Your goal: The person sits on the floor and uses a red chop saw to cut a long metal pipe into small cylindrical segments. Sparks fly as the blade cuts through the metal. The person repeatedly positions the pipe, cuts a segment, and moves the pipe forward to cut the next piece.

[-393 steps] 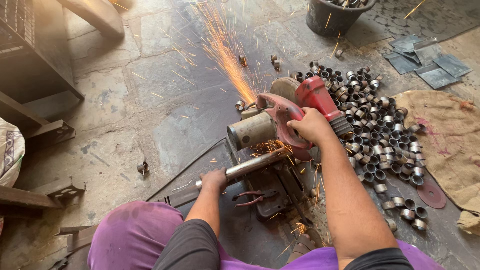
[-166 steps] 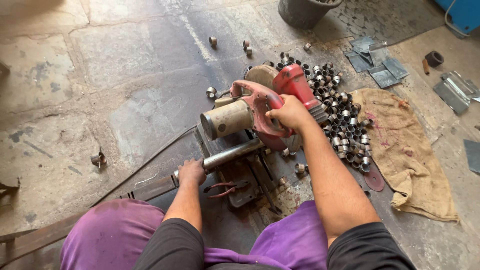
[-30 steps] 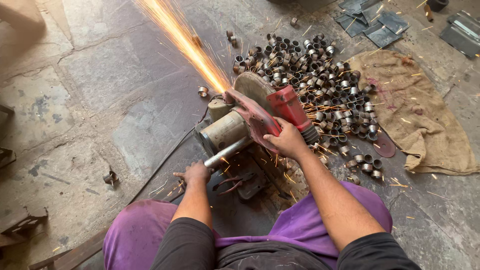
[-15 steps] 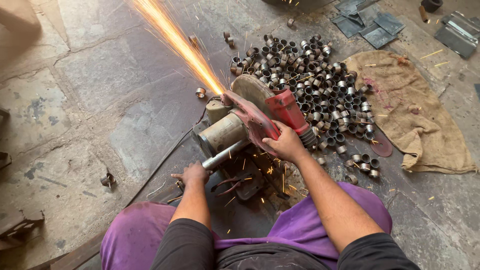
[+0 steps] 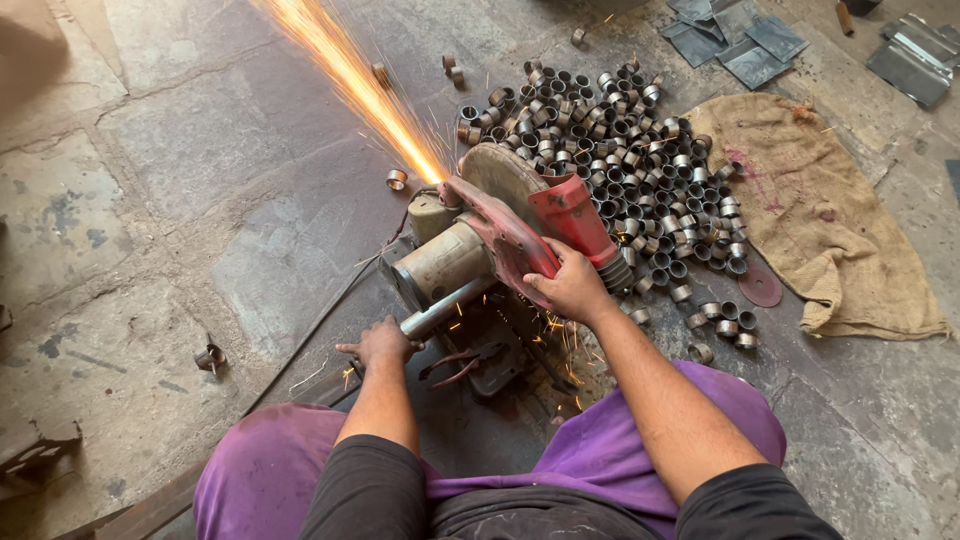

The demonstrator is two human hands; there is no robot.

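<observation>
mid-cut at frame centre: red chop saw [image 5: 520,225] handle gripped closed by right hand [image 5: 572,287], metal pipe [image 5: 440,310] clamped by left hand [image 5: 382,343], sparks [image 5: 350,80] thrown upper left; steady downward pressure likely needed.

Both arms are reaching forward from the seated body, bare from the elbows down, dark sleeves covering the upper arms. The left hand [image 5: 380,343] is lying low and near the body, fingers curling downward in a closed grasp. The right hand [image 5: 572,287] is extending farther ahead on a straighter arm, fingers wrapping tight, knuckles facing up.
</observation>
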